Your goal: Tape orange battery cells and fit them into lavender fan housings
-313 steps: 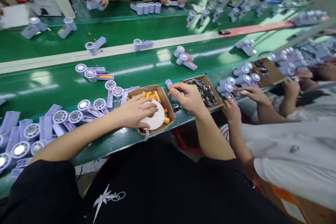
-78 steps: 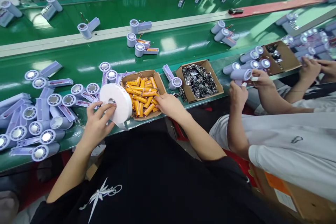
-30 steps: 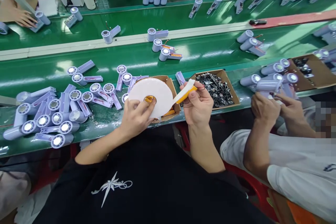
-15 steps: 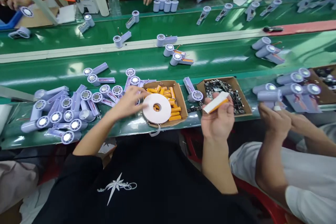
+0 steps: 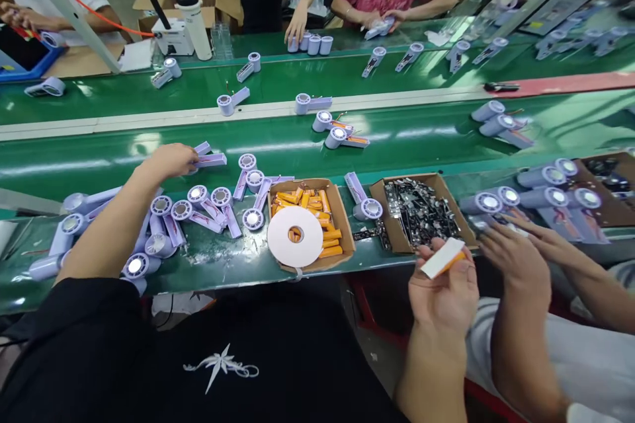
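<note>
My left hand (image 5: 173, 160) is on the belt at the left, its fingers closed around the head end of a lilac handheld fan housing (image 5: 212, 160). My hand hides that head, and a second housing's handle shows just behind. At the right, my right hand (image 5: 443, 294) holds an orange cylindrical battery (image 5: 452, 266) with a white adhesive strip (image 5: 441, 258) along its upper side. In front of me, a white tape roll (image 5: 282, 254) leans on a cardboard box (image 5: 347, 225) of orange batteries (image 5: 331, 243).
A box (image 5: 464, 228) of black circuit boards is right of the batteries. One housing (image 5: 368, 209) lies between the boxes. Many housings (image 5: 161, 244) are heaped at left. A co-worker's hands (image 5: 516, 264) work close at my right. Other people sit across the green belt (image 5: 268, 129).
My left hand has moved from beside the tape roll leftward to the housings on the belt and closed on one. My right hand, still holding the battery, has shifted right and lower in view.
</note>
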Motion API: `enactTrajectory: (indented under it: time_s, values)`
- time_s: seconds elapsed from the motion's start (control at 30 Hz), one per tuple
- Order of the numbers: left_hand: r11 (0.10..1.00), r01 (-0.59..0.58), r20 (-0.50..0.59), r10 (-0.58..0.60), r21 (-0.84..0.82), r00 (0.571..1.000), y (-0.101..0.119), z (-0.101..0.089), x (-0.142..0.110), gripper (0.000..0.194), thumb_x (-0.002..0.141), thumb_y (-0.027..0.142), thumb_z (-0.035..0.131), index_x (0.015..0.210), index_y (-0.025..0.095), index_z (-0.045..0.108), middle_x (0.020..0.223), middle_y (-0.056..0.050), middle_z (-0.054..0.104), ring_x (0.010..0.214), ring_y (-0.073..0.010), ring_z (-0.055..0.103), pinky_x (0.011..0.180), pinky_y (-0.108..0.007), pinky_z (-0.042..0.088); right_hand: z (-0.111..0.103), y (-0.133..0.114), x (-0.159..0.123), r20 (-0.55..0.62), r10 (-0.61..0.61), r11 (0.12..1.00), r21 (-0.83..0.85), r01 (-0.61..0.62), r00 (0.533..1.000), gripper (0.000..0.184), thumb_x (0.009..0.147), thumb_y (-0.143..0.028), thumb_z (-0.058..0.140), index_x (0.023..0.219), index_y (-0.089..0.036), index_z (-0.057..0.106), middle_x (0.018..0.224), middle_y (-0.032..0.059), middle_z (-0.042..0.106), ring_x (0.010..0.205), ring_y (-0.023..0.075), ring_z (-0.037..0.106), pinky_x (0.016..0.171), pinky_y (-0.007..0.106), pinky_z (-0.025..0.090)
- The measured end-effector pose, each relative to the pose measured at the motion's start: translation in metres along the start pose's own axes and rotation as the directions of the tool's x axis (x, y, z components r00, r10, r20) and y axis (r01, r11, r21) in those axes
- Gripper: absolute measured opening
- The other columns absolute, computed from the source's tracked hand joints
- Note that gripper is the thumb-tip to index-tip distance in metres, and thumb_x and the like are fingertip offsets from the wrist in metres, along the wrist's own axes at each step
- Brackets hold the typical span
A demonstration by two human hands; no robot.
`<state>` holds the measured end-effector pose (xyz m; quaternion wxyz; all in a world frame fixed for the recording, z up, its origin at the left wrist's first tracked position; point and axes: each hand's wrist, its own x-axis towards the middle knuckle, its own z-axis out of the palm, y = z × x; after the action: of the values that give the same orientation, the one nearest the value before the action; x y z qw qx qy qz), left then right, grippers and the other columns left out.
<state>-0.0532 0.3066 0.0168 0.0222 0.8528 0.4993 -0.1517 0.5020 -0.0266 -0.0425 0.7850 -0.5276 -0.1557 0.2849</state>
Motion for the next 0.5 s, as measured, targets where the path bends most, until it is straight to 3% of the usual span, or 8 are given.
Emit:
enactTrajectory:
  time_s: [0.1, 0.17, 0.23, 0.3, 0.37, 0.43, 0.5]
  values:
    - [0.998, -0.022, -0.085, 0.026, 0.052, 0.996, 0.016, -0.033, 0.041, 0.041, 0.095, 0.039, 0.067, 0.128, 0.019, 0.081, 0.115, -0.010, 0.083, 0.097, -0.0257, 0.069, 0.089, -0.034, 0.051, 0.029, -0.003, 0.022, 0.085, -0.071, 0.997, -0.025, 0.073, 0.994, 0.023, 0.083, -0.046, 0.095, 0.102, -0.039, 0.083, 0.116, 0.0062, 0.083, 0.091, 0.0189, 0.082, 0.068, 0.026, 0.068]
    - [0.994, -0.094, -0.133, 0.101, 0.055, 0.986, 0.045, -0.052, 0.086, 0.040, 0.095, 0.041, 0.068, 0.128, 0.022, 0.081, 0.118, -0.009, 0.083, 0.104, -0.0275, 0.071, 0.090, -0.035, 0.052, 0.066, 0.003, 0.038, 0.201, -0.119, 0.992, -0.027, 0.127, 0.972, 0.028, 0.081, -0.048, 0.096, 0.103, -0.037, 0.082, 0.119, 0.0060, 0.083, 0.098, 0.0215, 0.083, 0.078, 0.032, 0.070]
    - [0.964, -0.255, -0.145, 0.263, 0.071, 0.954, 0.087, -0.062, 0.135, 0.036, 0.095, 0.035, 0.066, 0.124, 0.025, 0.083, 0.125, -0.007, 0.082, 0.111, -0.0267, 0.072, 0.094, -0.035, 0.053, 0.111, 0.014, 0.052, 0.339, -0.112, 0.992, -0.019, 0.126, 0.934, 0.040, 0.079, -0.053, 0.097, 0.108, -0.032, 0.079, 0.119, 0.0054, 0.084, 0.099, 0.0230, 0.083, 0.083, 0.037, 0.071]
    - [0.909, -0.404, -0.135, 0.415, 0.103, 0.900, 0.132, -0.065, 0.175, 0.034, 0.093, 0.028, 0.065, 0.121, 0.025, 0.083, 0.128, -0.006, 0.081, 0.116, -0.0247, 0.072, 0.097, -0.033, 0.053, 0.155, 0.029, 0.063, 0.470, -0.052, 0.997, -0.028, 0.074, 0.881, 0.049, 0.077, -0.058, 0.097, 0.112, -0.029, 0.078, 0.119, 0.0055, 0.085, 0.095, 0.0217, 0.083, 0.083, 0.036, 0.071]
    - [0.862, -0.492, -0.115, 0.505, 0.124, 0.855, 0.168, -0.061, 0.199, 0.032, 0.092, 0.023, 0.065, 0.118, 0.026, 0.083, 0.126, -0.006, 0.081, 0.118, -0.0234, 0.071, 0.096, -0.030, 0.054, 0.192, 0.044, 0.074, 0.573, 0.019, 0.998, -0.061, 0.020, 0.820, 0.055, 0.074, -0.061, 0.098, 0.113, -0.027, 0.078, 0.118, 0.0056, 0.086, 0.089, 0.0197, 0.083, 0.080, 0.032, 0.070]
    - [0.837, -0.534, -0.094, 0.545, 0.117, 0.833, 0.190, -0.053, 0.210, 0.030, 0.092, 0.018, 0.065, 0.115, 0.027, 0.083, 0.123, -0.006, 0.082, 0.118, -0.0232, 0.072, 0.092, -0.029, 0.054, 0.218, 0.058, 0.085, 0.645, 0.085, 0.993, -0.117, -0.011, 0.759, 0.059, 0.072, -0.063, 0.098, 0.114, -0.025, 0.078, 0.115, 0.0059, 0.087, 0.087, 0.0192, 0.082, 0.080, 0.031, 0.069]
    - [0.823, -0.559, -0.083, 0.566, 0.099, 0.820, 0.198, -0.042, 0.213, 0.029, 0.091, 0.014, 0.066, 0.111, 0.028, 0.083, 0.122, -0.005, 0.082, 0.118, -0.0232, 0.072, 0.093, -0.029, 0.055, 0.232, 0.069, 0.096, 0.689, 0.139, 0.984, -0.179, -0.018, 0.711, 0.063, 0.072, -0.066, 0.097, 0.115, -0.024, 0.078, 0.111, 0.0062, 0.087, 0.090, 0.0195, 0.081, 0.081, 0.031, 0.069]
